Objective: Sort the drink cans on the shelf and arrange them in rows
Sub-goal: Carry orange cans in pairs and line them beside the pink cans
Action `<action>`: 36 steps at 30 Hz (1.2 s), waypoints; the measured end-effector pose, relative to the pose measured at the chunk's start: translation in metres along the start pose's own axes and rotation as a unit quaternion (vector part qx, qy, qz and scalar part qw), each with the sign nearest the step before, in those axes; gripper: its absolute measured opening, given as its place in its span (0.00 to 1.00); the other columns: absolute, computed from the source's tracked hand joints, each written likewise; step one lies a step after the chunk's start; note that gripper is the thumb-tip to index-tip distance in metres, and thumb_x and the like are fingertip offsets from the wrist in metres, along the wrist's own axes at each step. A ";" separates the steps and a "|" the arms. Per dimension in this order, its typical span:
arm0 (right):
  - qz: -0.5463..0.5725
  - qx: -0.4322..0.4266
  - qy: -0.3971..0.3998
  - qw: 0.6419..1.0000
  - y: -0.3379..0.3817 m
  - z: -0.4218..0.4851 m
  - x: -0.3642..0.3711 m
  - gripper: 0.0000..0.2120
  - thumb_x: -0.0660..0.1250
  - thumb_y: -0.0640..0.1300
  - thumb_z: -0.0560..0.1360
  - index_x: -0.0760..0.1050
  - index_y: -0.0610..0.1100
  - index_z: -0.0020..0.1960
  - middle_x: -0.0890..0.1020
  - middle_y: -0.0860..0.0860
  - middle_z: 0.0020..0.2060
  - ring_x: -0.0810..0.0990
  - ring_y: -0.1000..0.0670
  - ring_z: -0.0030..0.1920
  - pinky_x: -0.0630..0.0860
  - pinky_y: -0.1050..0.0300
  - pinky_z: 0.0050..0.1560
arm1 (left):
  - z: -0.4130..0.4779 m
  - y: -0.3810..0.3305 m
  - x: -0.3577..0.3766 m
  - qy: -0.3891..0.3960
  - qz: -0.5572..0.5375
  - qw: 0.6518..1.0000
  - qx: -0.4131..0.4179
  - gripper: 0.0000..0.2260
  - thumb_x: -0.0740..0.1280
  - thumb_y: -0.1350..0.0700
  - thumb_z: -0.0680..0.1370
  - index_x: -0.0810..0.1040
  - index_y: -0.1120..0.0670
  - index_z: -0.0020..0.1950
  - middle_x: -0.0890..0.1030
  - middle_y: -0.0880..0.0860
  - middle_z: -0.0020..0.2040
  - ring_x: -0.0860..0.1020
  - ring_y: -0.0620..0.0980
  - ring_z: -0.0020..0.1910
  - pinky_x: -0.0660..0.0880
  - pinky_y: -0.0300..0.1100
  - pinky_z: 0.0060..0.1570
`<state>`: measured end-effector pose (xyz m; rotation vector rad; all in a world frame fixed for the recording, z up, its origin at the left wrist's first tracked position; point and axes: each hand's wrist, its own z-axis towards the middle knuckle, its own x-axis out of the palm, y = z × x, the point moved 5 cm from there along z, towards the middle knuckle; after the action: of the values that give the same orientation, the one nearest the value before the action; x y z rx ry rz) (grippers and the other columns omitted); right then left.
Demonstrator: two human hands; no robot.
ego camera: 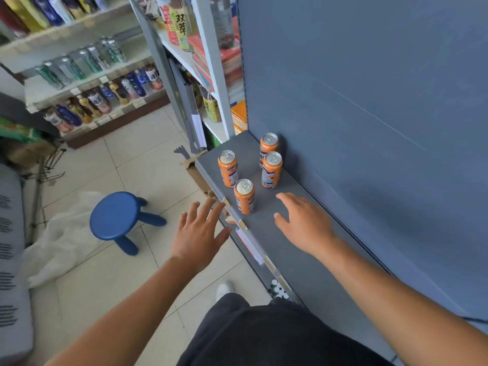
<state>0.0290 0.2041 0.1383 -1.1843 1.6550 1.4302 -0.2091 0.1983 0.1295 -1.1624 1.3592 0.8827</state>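
Note:
Several orange drink cans stand upright on a grey shelf (pixel 280 247). The nearest can (pixel 244 196) is by the shelf's front edge, another front can (pixel 228 168) stands behind it, and two back cans (pixel 272 170) (pixel 268 146) stand near the rear panel. My left hand (pixel 200 231) hovers with fingers spread just off the shelf's front edge, left of the nearest can. My right hand (pixel 303 223) is over the shelf with straight fingers, right of the nearest can, holding nothing.
A blue stool (pixel 116 219) stands on the tiled floor to the left. Shelves of bottles and cans (pixel 87 75) line the far wall. A grey rear panel (pixel 369 101) rises behind the shelf. White bottle caps (pixel 277 289) show on the shelf below.

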 end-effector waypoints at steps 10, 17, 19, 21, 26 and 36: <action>0.049 0.150 0.032 0.987 0.002 0.071 0.035 0.25 0.61 0.52 0.81 0.62 0.52 0.76 0.71 0.54 0.73 0.74 0.46 0.67 0.71 0.52 0.62 | 0.128 0.081 0.024 0.055 -0.022 0.997 0.057 0.29 0.55 0.36 0.80 0.61 0.49 0.77 0.66 0.50 0.76 0.63 0.55 0.74 0.63 0.55 0.72; 0.132 0.316 0.079 0.936 0.026 0.089 0.080 0.30 0.66 0.55 0.78 0.59 0.54 0.77 0.71 0.52 0.73 0.73 0.46 0.69 0.71 0.50 0.64 | 0.204 0.130 0.044 0.145 -0.033 0.983 0.105 0.31 0.58 0.37 0.80 0.56 0.48 0.78 0.60 0.50 0.79 0.58 0.55 0.78 0.60 0.55 0.74; 0.159 0.354 0.074 0.919 0.039 0.087 0.095 0.32 0.67 0.56 0.77 0.58 0.53 0.77 0.71 0.52 0.73 0.73 0.46 0.69 0.71 0.50 0.64 | 0.219 0.137 0.048 0.167 -0.054 0.979 0.103 0.32 0.61 0.37 0.80 0.55 0.48 0.79 0.60 0.51 0.79 0.59 0.55 0.78 0.61 0.56 0.73; 0.196 0.387 0.058 0.899 0.051 0.085 0.111 0.33 0.67 0.57 0.77 0.58 0.52 0.77 0.71 0.52 0.73 0.73 0.47 0.69 0.70 0.50 0.63 | 0.232 0.137 0.052 0.184 -0.084 0.975 0.097 0.33 0.63 0.39 0.79 0.55 0.49 0.79 0.61 0.51 0.79 0.60 0.55 0.77 0.63 0.57 0.72; 0.319 0.470 -0.051 0.821 0.074 0.099 0.145 0.34 0.70 0.59 0.73 0.60 0.52 0.74 0.73 0.51 0.71 0.74 0.46 0.67 0.73 0.48 0.62 | 0.256 0.122 0.059 0.201 -0.137 0.962 0.121 0.36 0.69 0.43 0.77 0.54 0.48 0.79 0.64 0.51 0.78 0.64 0.56 0.75 0.68 0.59 0.67; 0.524 0.568 -0.321 0.548 0.087 0.160 0.173 0.39 0.80 0.51 0.65 0.58 0.54 0.65 0.74 0.55 0.56 0.77 0.51 0.53 0.70 0.64 0.44 | 0.299 0.107 0.093 0.263 -0.282 0.913 0.136 0.31 0.78 0.46 0.70 0.64 0.44 0.67 0.75 0.43 0.59 0.74 0.47 0.57 0.71 0.43 0.54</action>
<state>-0.1312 0.3227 -0.0146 1.1409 2.0417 0.6568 -0.2286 0.4961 -0.0134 -1.5169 1.3876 -0.0482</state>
